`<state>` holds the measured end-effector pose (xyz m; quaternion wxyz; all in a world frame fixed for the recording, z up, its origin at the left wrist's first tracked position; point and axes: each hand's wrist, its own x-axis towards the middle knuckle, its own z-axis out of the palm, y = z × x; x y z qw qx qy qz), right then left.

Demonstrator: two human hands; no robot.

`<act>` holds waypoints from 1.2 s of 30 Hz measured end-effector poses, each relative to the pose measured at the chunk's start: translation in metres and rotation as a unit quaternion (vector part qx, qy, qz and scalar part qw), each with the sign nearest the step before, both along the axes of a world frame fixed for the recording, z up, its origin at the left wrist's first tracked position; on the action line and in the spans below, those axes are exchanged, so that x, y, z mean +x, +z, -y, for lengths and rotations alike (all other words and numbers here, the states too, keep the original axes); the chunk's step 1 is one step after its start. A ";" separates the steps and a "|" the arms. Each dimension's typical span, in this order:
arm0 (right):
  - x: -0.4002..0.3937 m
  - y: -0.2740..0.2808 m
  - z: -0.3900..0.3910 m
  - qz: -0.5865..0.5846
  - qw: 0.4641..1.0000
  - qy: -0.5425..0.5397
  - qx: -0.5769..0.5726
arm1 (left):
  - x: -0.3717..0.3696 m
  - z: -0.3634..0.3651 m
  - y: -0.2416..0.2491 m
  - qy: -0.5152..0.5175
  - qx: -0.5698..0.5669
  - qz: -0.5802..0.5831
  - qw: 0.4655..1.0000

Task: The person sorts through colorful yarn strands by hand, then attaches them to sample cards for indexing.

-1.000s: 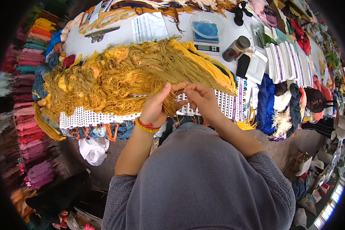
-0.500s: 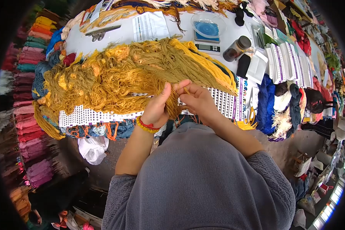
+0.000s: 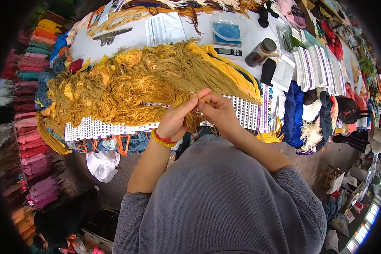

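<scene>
A big tangled heap of mustard and olive yarn (image 3: 135, 84) lies across the table in front of me. My left hand (image 3: 175, 118), with red and yellow bands at the wrist, is closed around some of its strands at the near edge. Close against it, my right hand (image 3: 218, 112) pinches yarn between thumb and fingers. The fingertips of both hands meet, and the exact strand between them is too small to make out. Beneath the yarn are white cards with rows of dots (image 3: 101, 129).
Behind the heap are a printed sheet (image 3: 165, 29), large scissors (image 3: 110, 38), a digital scale (image 3: 228, 51) and a dark jar (image 3: 260, 53). Yellow-handled scissors (image 3: 277, 126) and blue yarn (image 3: 293, 108) are at right. Another person in dark clothes (image 3: 63, 216) is at lower left.
My left thumb has moved right and down, closing against my right fingertips. The hands are slightly closer together. The person at lower left has shifted a little.
</scene>
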<state>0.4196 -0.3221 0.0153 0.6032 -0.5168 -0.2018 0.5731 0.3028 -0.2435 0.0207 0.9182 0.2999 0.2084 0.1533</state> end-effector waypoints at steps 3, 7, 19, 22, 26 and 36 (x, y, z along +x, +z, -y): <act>0.000 0.002 0.000 0.007 0.999 0.005 0.031 | 0.000 -0.003 -0.001 0.025 0.067 -0.027 0.997; -0.003 -0.003 -0.002 0.017 0.999 -0.025 0.023 | -0.002 -0.005 0.001 0.016 0.012 -0.035 0.999; 0.005 0.003 -0.003 -0.084 0.995 0.057 -0.024 | -0.004 -0.008 -0.003 0.019 0.040 -0.023 0.999; -0.001 0.003 -0.004 0.006 0.998 0.062 -0.028 | -0.004 -0.008 -0.002 0.018 0.008 -0.019 1.000; -0.003 -0.004 -0.004 0.060 0.996 0.069 -0.018 | -0.003 -0.006 0.001 0.010 -0.026 -0.010 1.000; -0.003 -0.018 -0.002 0.157 0.983 0.094 -0.031 | -0.005 -0.005 0.001 -0.008 0.001 -0.006 1.000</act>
